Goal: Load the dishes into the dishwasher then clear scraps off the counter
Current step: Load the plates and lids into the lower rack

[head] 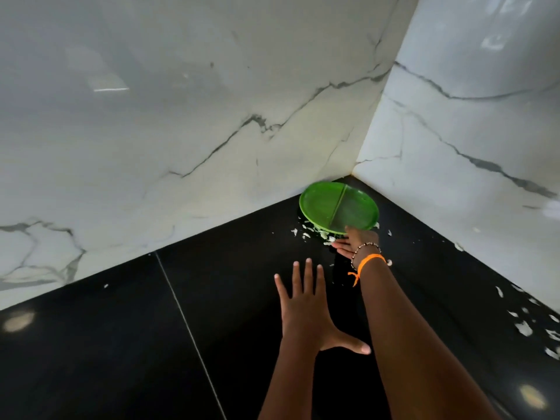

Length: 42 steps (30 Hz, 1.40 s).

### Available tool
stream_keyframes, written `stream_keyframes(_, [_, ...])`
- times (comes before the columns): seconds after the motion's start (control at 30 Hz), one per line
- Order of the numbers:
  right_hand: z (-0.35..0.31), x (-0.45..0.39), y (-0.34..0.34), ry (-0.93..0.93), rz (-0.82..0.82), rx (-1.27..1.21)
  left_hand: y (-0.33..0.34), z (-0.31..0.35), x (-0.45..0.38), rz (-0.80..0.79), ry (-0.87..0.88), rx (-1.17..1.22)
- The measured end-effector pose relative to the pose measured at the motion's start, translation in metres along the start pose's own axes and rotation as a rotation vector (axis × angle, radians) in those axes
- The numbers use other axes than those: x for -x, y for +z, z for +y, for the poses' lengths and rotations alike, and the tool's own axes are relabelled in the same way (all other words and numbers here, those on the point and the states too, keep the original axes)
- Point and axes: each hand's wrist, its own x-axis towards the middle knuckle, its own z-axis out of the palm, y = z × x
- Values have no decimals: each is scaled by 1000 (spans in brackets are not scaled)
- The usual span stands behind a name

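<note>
i'm lifting the green divided plate [338, 206] by its near rim in my right hand [354, 242]; left hand [306, 310] spread flat. next, carry it level to the dishwasher, leaving the white scraps [523, 328].

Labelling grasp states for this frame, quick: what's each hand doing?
Left hand: open, fingers spread flat over the black stone counter, holding nothing.
Right hand: holds the near rim of the round green divided plastic plate, thumb on top.

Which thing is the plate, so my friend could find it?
Look at the black counter where the two marble walls meet. In that corner sits the green plate, held at its near edge by the right hand. It is round, bright green, with one ridge dividing it.
</note>
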Motion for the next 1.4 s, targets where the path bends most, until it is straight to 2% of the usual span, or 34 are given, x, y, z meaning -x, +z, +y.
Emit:
stream_keyframes(0.2, [11, 28, -21, 14, -13, -244, -5, 3, -1, -30, -3, -7])
stream_keyframes(0.3, [27, 57, -47, 18, -11, -279, -3, 3, -5, -21, -16, -2])
stream_keyframes(0.4, [46, 101, -80, 7, -15, -302, -4, 6, -4, 7, -35, 1])
stream_keyframes(0.53, [72, 182, -126, -30, 10, -324, -20, 9, -1, -60, -60, 79])
stream_keyframes(0.57, [81, 198, -138, -45, 18, -316, -27, 10, -2, -114, -78, 258])
stream_keyframes(0.67, [105, 245, -178, -84, 79, -317, -47, 46, 35, -329, -116, 1248])
stream_keyframes(0.7, [113, 258, -191, -88, 112, -319, -48, 65, 53, -374, -110, 1444])
stream_keyframes(0.77, [129, 279, -219, -118, 208, -300, -41, 103, 90, -444, -52, 1547])
stream_keyframes(0.9, [164, 321, -283, -208, 422, -320, -13, 177, 167, -491, -11, 1438])
stream_keyframes(0.97, [181, 346, -318, -199, 528, -324, -1, 210, 199, -525, -25, 1318])
stream_keyframes(1.03, [199, 368, -355, -166, 615, -362, 9, 241, 224, -571, 55, 1185])
stream_keyframes(1.2, [232, 406, -430, -78, 642, -506, 24, 312, 274, -602, 171, 1063])
stream_keyframes(1.4, [237, 416, -519, -47, 689, -638, 57, 375, 292, -478, 65, 1066])
